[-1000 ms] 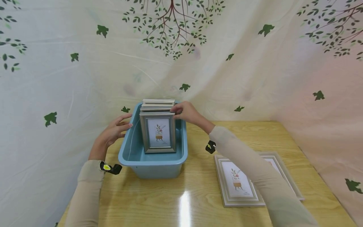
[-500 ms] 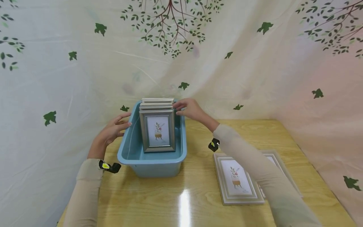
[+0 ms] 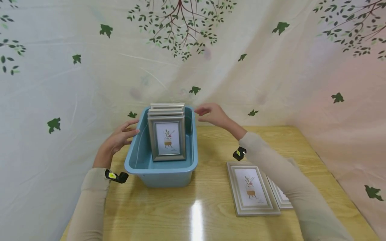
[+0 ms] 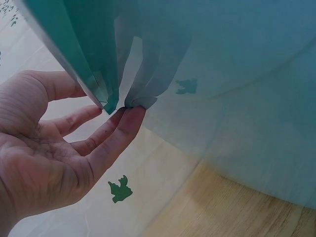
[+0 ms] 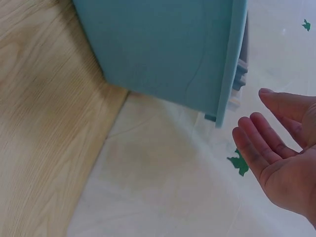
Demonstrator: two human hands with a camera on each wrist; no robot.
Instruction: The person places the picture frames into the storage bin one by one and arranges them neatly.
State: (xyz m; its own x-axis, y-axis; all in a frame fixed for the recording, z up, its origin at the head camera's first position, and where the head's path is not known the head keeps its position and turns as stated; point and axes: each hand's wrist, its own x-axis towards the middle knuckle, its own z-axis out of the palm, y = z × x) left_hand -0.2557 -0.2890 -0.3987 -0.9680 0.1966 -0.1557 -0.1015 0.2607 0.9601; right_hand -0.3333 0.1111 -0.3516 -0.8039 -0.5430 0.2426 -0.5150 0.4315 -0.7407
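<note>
A blue bin [image 3: 167, 179] holds several silver picture frames [image 3: 153, 139] standing upright, one behind another. My left hand [image 3: 118, 140] is at the bin's left side; in the left wrist view its fingertips [image 4: 136, 112] touch the bin wall [image 4: 237, 98], with the thumb near the rim. Just beyond the bin's right back rim is my right hand [image 3: 214, 115], holding nothing. The right wrist view shows that hand [image 5: 284, 153] with thumb and fingers apart, clear of the bin [image 5: 158, 54].
On the wooden table [image 3: 163, 214], a light-coloured picture frame [image 3: 232, 187] lies face up at the right. Another frame [image 3: 272, 190] beside it is partly hidden by my right sleeve [image 3: 283, 174]. A curtain [image 3: 169, 80] with leaf and bird prints hangs behind the table.
My right hand has let go of the frames at the bin's right side and moved right, past the rim. My left hand has stayed at the bin.
</note>
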